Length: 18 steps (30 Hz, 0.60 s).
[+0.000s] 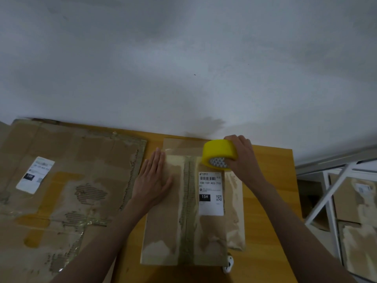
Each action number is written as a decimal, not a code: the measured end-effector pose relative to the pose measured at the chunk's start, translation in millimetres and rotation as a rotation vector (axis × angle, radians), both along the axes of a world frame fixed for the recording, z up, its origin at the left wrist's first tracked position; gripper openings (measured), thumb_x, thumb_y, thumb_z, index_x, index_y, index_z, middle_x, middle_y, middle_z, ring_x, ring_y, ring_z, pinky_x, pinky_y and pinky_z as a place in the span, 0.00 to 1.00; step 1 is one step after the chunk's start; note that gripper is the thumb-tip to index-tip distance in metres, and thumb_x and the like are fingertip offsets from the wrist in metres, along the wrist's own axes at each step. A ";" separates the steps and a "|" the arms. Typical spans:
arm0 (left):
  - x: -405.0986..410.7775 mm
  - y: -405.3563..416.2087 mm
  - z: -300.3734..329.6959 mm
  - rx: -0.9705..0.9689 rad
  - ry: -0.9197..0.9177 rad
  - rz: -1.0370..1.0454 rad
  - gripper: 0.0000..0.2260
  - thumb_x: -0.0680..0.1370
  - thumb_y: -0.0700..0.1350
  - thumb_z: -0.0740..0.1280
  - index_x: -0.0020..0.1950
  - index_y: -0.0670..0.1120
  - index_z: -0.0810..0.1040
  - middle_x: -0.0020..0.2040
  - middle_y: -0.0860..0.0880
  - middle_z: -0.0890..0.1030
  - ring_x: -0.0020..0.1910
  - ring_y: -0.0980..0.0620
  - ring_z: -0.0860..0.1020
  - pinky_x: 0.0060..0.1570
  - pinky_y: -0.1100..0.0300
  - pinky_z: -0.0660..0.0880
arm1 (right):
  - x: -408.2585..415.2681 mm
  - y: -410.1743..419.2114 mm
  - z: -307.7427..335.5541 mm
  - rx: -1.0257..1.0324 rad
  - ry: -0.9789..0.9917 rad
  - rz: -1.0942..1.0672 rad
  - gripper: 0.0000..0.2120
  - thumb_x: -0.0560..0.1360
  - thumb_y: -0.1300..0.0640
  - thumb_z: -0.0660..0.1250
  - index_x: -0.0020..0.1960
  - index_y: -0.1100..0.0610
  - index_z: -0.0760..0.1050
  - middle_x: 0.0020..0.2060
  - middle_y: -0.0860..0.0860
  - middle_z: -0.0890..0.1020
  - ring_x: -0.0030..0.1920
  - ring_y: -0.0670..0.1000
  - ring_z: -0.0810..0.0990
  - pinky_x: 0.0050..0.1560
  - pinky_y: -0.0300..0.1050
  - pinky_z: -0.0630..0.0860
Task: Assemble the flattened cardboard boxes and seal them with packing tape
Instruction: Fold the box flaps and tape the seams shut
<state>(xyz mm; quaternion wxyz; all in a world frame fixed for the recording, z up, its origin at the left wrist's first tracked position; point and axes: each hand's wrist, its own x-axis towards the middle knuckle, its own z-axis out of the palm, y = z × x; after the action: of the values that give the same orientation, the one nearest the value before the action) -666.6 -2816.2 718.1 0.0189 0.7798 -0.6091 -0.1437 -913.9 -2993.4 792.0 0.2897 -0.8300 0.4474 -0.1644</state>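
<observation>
A brown cardboard box [163, 225] stands on the wooden table [267, 201], its top flaps closed, with an old tape strip down the middle seam and a white shipping label [211, 194]. My left hand [152, 180] lies flat on the box's left flap with straight fingers. My right hand [242, 158] grips a yellow roll of packing tape [219, 153] at the box's far right corner. A strip of clear tape [179, 145] stretches across the far edge of the box.
A large flattened cardboard sheet [61, 180] with torn patches and a label covers the table's left part. A white wall rises behind the table. At right stand a white metal frame [330, 193] and more cardboard boxes [355, 221]. A small white object [228, 264] lies by the box's near right corner.
</observation>
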 end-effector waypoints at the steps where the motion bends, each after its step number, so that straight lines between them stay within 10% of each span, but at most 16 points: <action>1: -0.1 0.0 1.2 0.006 -0.009 0.000 0.38 0.79 0.67 0.39 0.81 0.45 0.39 0.81 0.47 0.37 0.80 0.52 0.38 0.79 0.54 0.40 | -0.8 -1.5 -1.4 0.014 -0.008 0.001 0.26 0.67 0.68 0.69 0.63 0.53 0.71 0.53 0.50 0.70 0.52 0.50 0.65 0.47 0.48 0.66; 10: -8.9 -6.8 5.4 0.025 -0.058 0.009 0.38 0.78 0.68 0.36 0.81 0.45 0.39 0.82 0.47 0.40 0.80 0.49 0.38 0.79 0.51 0.40 | -11.3 8.7 -16.4 0.060 -0.189 -0.099 0.26 0.66 0.73 0.71 0.61 0.61 0.68 0.54 0.51 0.71 0.52 0.51 0.71 0.46 0.33 0.65; 18: -29.4 -22.0 -1.1 0.000 0.048 -0.061 0.34 0.82 0.65 0.43 0.82 0.47 0.40 0.81 0.49 0.38 0.80 0.51 0.36 0.79 0.51 0.42 | -7.4 15.4 -15.9 0.101 -0.275 -0.122 0.26 0.67 0.72 0.72 0.63 0.62 0.70 0.57 0.57 0.75 0.56 0.55 0.74 0.49 0.42 0.71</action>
<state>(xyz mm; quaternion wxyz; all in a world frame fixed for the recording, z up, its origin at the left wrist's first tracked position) -696.0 -2838.2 717.0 0.0293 0.7573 -0.6318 -0.1628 -921.4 -2978.0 776.1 0.3793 -0.7553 0.4606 -0.2712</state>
